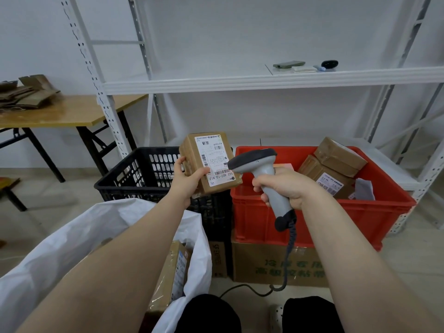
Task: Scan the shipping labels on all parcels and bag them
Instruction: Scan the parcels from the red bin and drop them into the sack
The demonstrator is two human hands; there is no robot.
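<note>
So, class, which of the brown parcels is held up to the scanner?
The parcel gripped by the left hand, its label by the scanner. The others lie in the red crate or the white bag.

Red crate (312,217): left half open from above; parcels (336,162) piled in right half, topping rim. Black crate (129,188): top open. Over seam between crates: held parcel (209,162) and scanner (254,164) close together. Coiled cable (289,255) hangs before red crate front. White bag (72,236): mouth open, bagged parcel (175,267) inside. Shelf board (264,80) caps headroom behind.
</note>
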